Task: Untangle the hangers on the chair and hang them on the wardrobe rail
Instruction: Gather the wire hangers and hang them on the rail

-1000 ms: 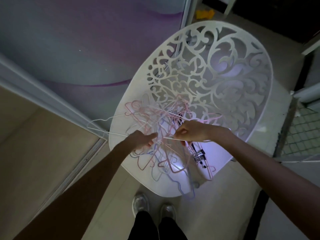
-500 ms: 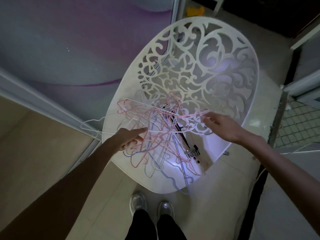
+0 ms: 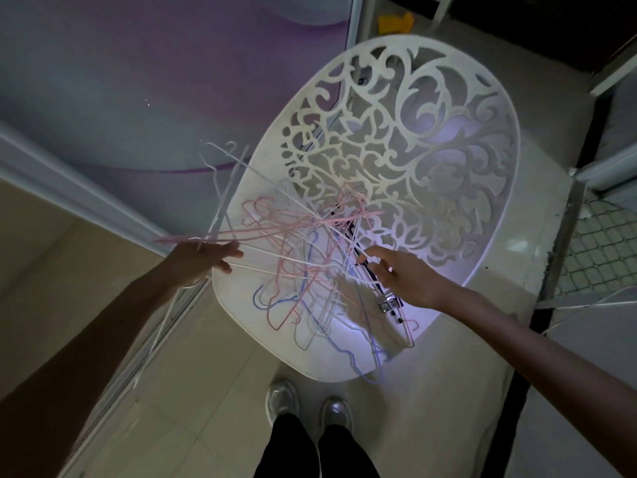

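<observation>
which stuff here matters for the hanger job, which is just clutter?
Job:
- hanger tangle
- white chair
- left hand, gripping pulled hangers
- right hand, open, reaching in

Clutter:
- yellow object on floor
- clip bar

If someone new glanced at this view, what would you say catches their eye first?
Probably the tangle of pink, blue and white hangers heaped on the seat of the white chair, whose back is cut in ornate scrollwork. Next, the left hand grips several hangers at the seat's left edge, while the right hand reaches open-fingered into the pile.
</observation>
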`<state>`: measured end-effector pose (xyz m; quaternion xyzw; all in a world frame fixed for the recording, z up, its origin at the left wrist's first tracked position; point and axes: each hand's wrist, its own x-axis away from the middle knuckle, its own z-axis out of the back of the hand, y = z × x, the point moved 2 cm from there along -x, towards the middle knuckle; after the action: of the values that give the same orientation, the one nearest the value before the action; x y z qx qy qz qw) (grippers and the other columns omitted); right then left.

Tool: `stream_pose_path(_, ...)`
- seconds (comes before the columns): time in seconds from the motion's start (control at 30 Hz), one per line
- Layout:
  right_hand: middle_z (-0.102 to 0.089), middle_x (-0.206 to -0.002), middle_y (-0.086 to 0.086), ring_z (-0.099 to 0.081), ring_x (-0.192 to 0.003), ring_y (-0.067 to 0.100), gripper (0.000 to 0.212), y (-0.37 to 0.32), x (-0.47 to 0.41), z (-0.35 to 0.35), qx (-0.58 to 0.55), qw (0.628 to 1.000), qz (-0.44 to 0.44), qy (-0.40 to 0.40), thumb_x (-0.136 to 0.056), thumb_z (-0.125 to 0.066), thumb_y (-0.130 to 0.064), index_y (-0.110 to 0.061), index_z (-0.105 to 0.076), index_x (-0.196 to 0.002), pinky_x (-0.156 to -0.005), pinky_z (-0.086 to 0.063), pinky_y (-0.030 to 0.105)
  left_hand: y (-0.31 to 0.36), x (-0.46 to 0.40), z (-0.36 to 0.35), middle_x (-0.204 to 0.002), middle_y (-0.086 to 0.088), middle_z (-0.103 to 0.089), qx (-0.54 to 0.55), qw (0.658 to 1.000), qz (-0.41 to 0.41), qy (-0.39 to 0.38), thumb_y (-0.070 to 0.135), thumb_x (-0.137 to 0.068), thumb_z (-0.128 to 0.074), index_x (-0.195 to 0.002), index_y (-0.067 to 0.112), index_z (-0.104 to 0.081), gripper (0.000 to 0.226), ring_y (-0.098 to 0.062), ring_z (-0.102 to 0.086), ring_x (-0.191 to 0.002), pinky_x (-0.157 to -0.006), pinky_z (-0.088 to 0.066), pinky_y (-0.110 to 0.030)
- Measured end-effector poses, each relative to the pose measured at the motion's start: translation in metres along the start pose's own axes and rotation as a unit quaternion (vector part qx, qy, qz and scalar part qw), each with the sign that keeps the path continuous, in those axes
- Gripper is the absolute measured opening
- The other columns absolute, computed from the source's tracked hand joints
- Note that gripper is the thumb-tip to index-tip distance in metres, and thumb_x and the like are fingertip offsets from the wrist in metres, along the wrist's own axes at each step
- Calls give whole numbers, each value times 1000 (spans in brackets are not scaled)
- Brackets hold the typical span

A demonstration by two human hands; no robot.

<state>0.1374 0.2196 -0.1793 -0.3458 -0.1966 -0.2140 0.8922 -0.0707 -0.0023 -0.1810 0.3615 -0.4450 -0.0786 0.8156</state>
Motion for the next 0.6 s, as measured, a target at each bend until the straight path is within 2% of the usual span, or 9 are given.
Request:
stream_pose_path(0.03,-51,-70,1,-59,-76,27,29,2,-2,-3,-19,1000,-6,-6,-101,-32,-22,-17,-50,-124,-70,-43,34,-1,1,3,-97,-13,-66,28,999,-17,-8,22,-88,-59,-114,-1,-61,35,4,-55,-37,-87,-49,-26)
stream_pose_path(0.07,-52,-72,1,-58,-71,22,29,2,-4,-5,-32,999,-12,-8,-101,-32,-19,-17,-50,-124,-69,-43,32,-2,3,5,-97,-13,-69,61,998,-23,-8,25,-79,-70,-102,1,-67,34,3,-60,-44,-71,-55,-19)
stream_pose_path(0.1,-53,-73,2,-58,-68,16,28,2,-6,-7,-50,999,-18,-10,-101,-32,-17,-16,-50,-122,-68,-42,31,-3,4,5,-88,-9,-72,89,996,-19,2,25,-72,-77,-88,5,-69,27,1,-62,-46,-54,-52,-12)
stream_pose_path(0.17,-54,-73,4,-58,-70,19,25,0,-8,-9,-112,993,-37,-27,-100,-32,-11,-14,-52,-115,-65,-45,30,1,12,7,-60,6,-71,103,993,-22,45,17,-75,-71,-79,12,-64,9,4,-59,-41,-40,-40,-5)
stream_pose_path(0.23,-52,-72,5,-56,-70,23,24,-3,-8,-7,-190,979,-67,-39,-98,-33,-4,-16,-53,-104,-62,-46,26,14,23,11,-50,16,-64,82,991,-49,93,16,-78,-68,-82,10,-66,7,9,-55,-39,-39,-37,-2)
stream_pose_path(0.33,-52,-71,7,-50,-62,20,29,-13,-6,4,-318,942,-105,-26,-95,-36,4,-15,-57,-92,-58,-41,24,40,39,20,-85,4,-72,61,984,-97,135,16,-83,-68,-101,0,-69,24,14,-56,-44,-50,-41,-1)
stream_pose_path(0.4,-50,-69,7,-52,-54,14,28,-21,-4,16,-366,924,-111,6,-94,-37,7,-12,-57,-91,-55,-41,21,60,47,22,-94,-4,-72,59,985,-107,125,15,-84,-66,-109,-5,-66,32,17,-54,-43,-51,-41,2)
stream_pose_path(0.53,-50,-70,7,-50,-56,15,29,-35,6,47,-414,901,-102,85,-93,-36,10,-7,-59,-98,-51,-47,15,98,74,23,-80,-16,-73,77,990,-61,103,13,-92,-56,-101,-10,-62,26,5,-39,-20,-29,-27,-3)
stream_pose_path(0.6,-50,-70,8,-46,-59,18,29,-39,10,60,-418,897,-93,109,-93,-37,10,1,-60,-108,-53,-43,20,110,85,25,-56,-5,-69,119,987,-58,86,12,-94,-51,-110,-6,-58,24,3,-37,-19,-25,-24,-5)
